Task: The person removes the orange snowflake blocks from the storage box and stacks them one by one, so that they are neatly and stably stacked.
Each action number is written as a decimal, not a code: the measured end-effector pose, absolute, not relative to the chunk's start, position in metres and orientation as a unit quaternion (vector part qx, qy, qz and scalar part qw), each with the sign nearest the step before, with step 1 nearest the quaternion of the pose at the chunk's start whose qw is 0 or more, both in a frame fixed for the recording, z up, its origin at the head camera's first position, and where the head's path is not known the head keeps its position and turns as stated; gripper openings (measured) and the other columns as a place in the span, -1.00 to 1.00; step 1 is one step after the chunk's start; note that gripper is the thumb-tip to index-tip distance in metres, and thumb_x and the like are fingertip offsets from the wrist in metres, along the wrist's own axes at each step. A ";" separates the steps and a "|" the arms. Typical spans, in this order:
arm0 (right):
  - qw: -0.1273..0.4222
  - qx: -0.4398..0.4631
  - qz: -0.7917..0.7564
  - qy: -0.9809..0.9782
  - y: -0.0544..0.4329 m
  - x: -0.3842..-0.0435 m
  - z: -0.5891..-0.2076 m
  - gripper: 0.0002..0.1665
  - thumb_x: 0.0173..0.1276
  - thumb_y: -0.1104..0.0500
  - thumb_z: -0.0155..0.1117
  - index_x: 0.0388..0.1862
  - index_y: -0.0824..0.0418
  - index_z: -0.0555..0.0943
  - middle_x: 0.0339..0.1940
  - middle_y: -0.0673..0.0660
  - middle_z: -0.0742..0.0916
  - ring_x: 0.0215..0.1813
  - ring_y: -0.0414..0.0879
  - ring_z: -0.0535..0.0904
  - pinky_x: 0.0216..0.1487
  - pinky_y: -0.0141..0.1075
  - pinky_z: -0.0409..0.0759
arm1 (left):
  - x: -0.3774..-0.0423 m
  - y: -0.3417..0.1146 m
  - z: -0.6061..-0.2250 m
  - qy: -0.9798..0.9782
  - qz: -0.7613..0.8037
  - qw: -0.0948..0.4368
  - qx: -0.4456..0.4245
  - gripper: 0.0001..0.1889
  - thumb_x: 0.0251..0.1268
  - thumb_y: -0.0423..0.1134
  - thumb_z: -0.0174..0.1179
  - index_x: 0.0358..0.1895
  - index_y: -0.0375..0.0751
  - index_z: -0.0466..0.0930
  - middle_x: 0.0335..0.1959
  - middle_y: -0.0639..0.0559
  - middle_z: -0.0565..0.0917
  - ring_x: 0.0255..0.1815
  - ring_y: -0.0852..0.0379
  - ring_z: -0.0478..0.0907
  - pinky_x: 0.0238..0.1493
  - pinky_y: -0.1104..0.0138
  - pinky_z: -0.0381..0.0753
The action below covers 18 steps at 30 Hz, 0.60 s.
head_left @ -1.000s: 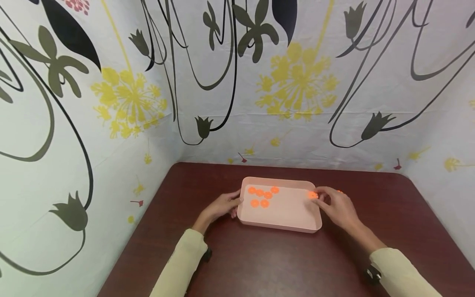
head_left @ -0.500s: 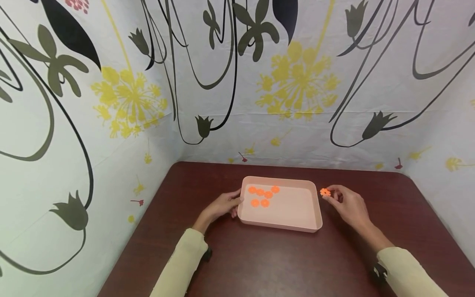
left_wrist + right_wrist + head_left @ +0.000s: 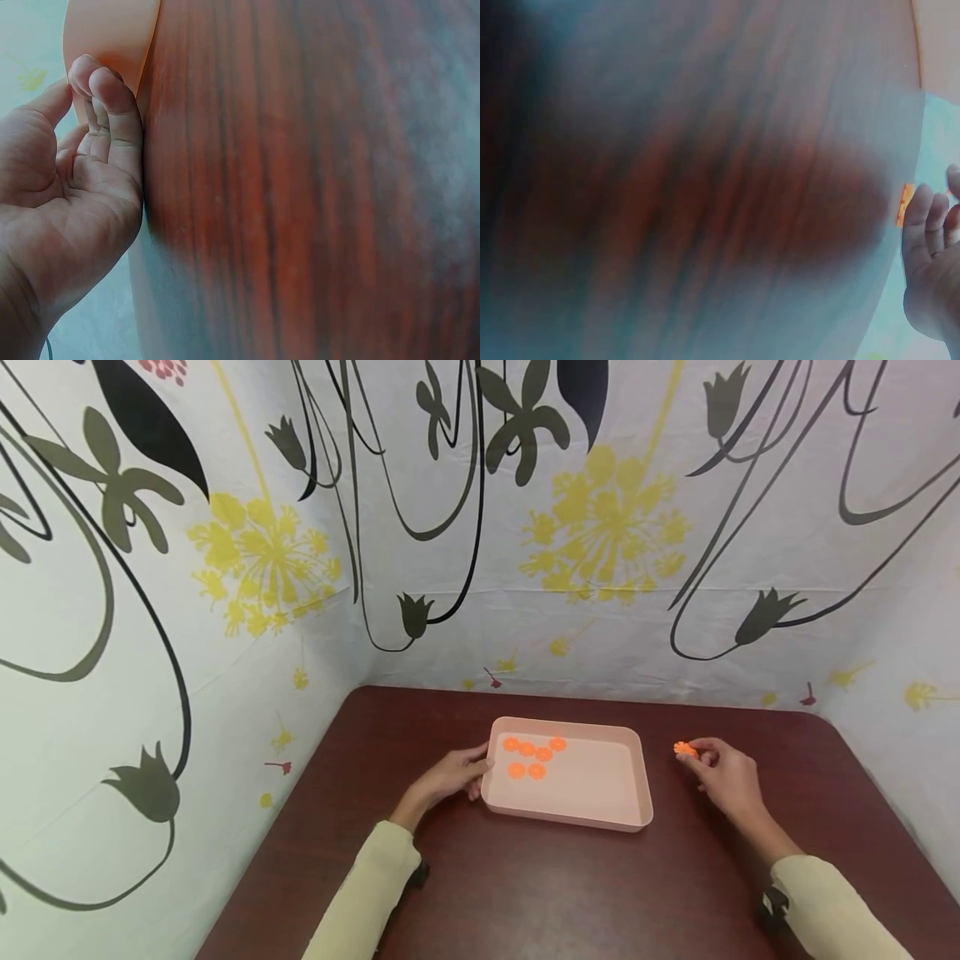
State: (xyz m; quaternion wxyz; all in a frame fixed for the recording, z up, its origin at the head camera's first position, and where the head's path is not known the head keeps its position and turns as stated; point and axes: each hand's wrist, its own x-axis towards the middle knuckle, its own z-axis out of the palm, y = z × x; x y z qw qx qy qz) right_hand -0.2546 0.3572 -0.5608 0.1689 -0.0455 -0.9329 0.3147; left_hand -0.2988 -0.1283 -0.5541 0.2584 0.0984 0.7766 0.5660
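Observation:
A shallow peach-coloured tray (image 3: 592,787) lies on the dark red-brown table. Several flat orange flower-shaped pieces (image 3: 543,754) are grouped in its left half. My left hand (image 3: 448,774) holds the tray's left wall, thumb at the rim and fingers on the outer side; the left wrist view shows the curled fingers (image 3: 115,94) against the tray wall (image 3: 112,34). To the right of the tray, my right hand (image 3: 726,774) pinches an orange flower-shaped piece (image 3: 683,749) between thumb and fingers. In the right wrist view that piece (image 3: 905,204) shows edge-on at the fingertips.
The wood-grain table (image 3: 540,893) spreads in front of the tray and to both sides. Behind and beside it hang white sheets (image 3: 465,560) printed with flowers and vines. Dark wrist devices (image 3: 775,903) sit at the sleeve cuffs.
My right hand has moved right, from over the tray's right end to the table beyond it, with an orange flower-shaped piece in its fingers. The left hand and tray have stayed in place.

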 end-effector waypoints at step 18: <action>0.104 -0.077 0.347 -0.929 0.361 -0.260 -0.559 -0.48 0.51 0.06 0.42 0.17 0.48 0.62 -0.44 0.17 0.67 -0.56 -0.15 0.68 -0.57 -0.32 0.63 | -0.299 -0.128 -0.552 0.776 0.567 0.259 0.090 -0.36 0.67 -0.03 0.13 0.69 0.05 0.20 -0.52 0.01 0.59 -0.57 0.16 0.55 -0.43 0.37 0.66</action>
